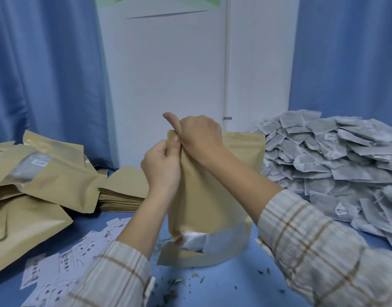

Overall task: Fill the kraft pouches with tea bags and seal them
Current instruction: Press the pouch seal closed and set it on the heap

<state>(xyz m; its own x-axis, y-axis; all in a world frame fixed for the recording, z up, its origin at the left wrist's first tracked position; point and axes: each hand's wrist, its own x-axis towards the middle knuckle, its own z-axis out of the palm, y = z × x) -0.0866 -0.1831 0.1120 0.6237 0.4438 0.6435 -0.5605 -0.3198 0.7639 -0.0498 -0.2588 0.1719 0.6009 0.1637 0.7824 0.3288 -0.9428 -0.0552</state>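
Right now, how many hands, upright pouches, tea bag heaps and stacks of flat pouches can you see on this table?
hands: 2, the left hand and the right hand, both pinching the pouch top
upright pouch: 1
tea bag heap: 1
stack of flat pouches: 1
Total: 5

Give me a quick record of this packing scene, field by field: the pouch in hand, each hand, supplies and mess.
pouch in work: kraft pouch standing upright on the blue table, white contents showing through its window
left hand: pinching the pouch's top left corner
right hand: grip on the top edge, thumb raised
tea bags: big heap on the right
filled pouches: piled on the left
empty pouches: flat stack behind the left hand
paper labels: scattered front left
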